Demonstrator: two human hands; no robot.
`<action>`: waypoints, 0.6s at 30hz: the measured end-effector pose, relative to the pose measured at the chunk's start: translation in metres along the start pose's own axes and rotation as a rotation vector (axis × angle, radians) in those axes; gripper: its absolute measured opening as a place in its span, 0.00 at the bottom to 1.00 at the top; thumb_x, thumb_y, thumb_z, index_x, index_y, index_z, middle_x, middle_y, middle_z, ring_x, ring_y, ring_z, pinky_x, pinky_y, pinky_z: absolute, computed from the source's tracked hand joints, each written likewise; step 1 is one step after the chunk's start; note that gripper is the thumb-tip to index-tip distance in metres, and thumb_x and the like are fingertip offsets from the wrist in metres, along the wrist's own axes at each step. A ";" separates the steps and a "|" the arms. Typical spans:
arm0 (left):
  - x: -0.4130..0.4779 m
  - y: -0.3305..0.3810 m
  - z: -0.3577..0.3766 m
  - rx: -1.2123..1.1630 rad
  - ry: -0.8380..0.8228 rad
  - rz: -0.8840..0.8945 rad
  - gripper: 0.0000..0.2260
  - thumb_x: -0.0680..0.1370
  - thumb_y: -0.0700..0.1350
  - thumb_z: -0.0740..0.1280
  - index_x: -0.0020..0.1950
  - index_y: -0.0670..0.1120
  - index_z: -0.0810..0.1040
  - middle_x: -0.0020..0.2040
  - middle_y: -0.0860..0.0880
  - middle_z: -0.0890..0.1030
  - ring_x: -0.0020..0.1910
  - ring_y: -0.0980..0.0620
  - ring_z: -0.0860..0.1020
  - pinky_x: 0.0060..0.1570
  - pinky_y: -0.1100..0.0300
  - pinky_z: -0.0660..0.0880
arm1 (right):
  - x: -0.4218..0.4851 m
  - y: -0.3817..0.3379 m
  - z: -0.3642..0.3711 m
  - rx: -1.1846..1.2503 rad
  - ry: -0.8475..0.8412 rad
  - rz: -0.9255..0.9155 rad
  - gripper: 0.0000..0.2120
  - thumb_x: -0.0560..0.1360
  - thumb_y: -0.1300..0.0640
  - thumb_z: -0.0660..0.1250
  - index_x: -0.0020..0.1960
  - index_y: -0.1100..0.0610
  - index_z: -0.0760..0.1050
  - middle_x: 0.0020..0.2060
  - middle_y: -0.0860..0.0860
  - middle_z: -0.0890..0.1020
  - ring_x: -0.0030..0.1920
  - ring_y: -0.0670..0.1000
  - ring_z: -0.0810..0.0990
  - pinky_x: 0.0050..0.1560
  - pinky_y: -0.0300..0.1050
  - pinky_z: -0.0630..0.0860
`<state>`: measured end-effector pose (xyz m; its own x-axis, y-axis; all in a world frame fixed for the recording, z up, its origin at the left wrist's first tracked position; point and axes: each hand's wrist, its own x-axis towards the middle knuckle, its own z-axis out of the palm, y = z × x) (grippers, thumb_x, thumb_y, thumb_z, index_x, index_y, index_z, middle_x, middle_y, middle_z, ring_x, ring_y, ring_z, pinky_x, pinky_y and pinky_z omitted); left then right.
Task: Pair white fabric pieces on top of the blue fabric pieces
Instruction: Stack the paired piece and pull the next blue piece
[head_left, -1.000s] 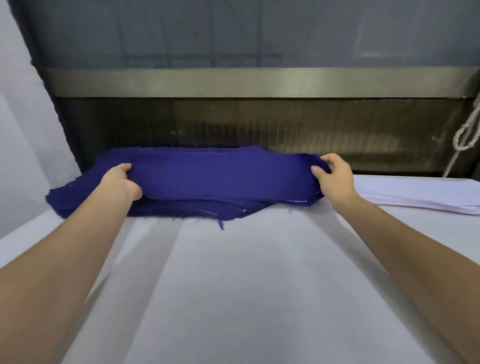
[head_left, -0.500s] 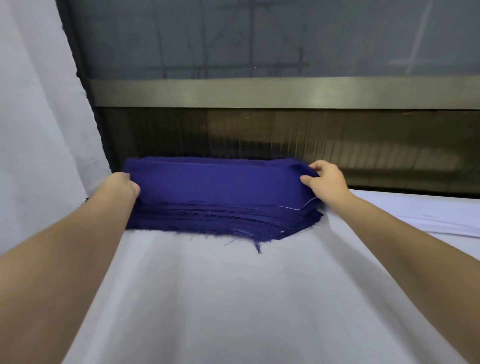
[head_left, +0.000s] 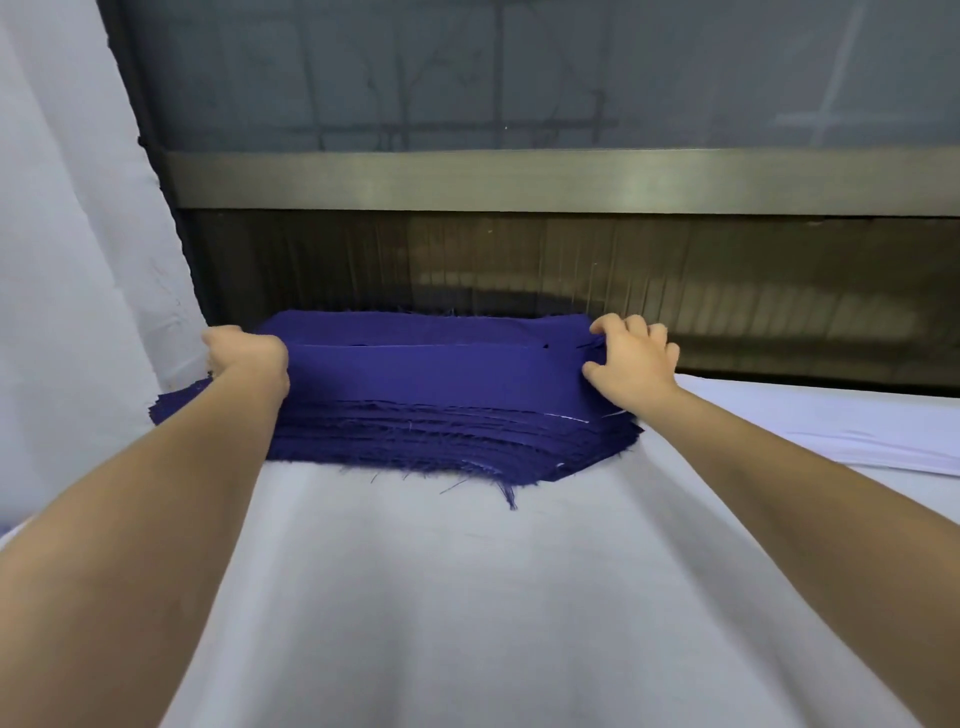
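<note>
With the left hand (head_left: 247, 358) and right hand (head_left: 631, 366) each gripping an end of the blue fabric stack (head_left: 431, 395) at 12 o'clock on the bench (head_left: 467, 597), 2 or more plies could lift together and skew the pile.

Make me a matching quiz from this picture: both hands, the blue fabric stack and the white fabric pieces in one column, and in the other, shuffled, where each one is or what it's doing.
Column one:
1. left hand
2. right hand
3. blue fabric stack
4. white fabric pieces

Column two:
A. lies far right, touched by neither hand
B. has its grip on the stack's left end
C. sits in the middle, many layers high
D. pinches the top layer at the stack's right end

Pairs: 1-B, 2-D, 3-C, 4-A
</note>
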<state>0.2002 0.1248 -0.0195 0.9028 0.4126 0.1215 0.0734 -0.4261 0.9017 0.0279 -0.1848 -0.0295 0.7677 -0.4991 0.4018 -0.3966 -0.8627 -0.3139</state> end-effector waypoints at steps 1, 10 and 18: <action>-0.004 0.002 0.003 0.088 0.045 0.042 0.18 0.78 0.37 0.58 0.69 0.43 0.67 0.68 0.42 0.69 0.67 0.43 0.68 0.59 0.56 0.69 | 0.001 -0.003 0.001 -0.007 0.007 -0.031 0.21 0.76 0.52 0.63 0.68 0.52 0.66 0.65 0.55 0.69 0.65 0.59 0.64 0.63 0.52 0.61; -0.019 0.002 0.011 0.526 0.004 0.232 0.19 0.77 0.38 0.64 0.68 0.42 0.68 0.68 0.37 0.67 0.68 0.37 0.62 0.68 0.46 0.58 | 0.011 -0.034 0.004 -0.112 -0.029 -0.168 0.15 0.80 0.52 0.58 0.64 0.53 0.74 0.62 0.54 0.74 0.63 0.58 0.68 0.62 0.52 0.63; -0.050 0.020 0.037 0.437 -0.193 0.520 0.16 0.77 0.36 0.63 0.64 0.45 0.73 0.65 0.41 0.73 0.65 0.40 0.67 0.62 0.49 0.65 | 0.016 -0.045 0.010 -0.052 -0.012 -0.142 0.13 0.80 0.58 0.57 0.57 0.54 0.79 0.55 0.53 0.79 0.59 0.57 0.72 0.59 0.50 0.67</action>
<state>0.1726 0.0658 -0.0231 0.9230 -0.0648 0.3792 -0.2607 -0.8303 0.4926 0.0629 -0.1533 -0.0175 0.8235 -0.3713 0.4289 -0.3092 -0.9276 -0.2094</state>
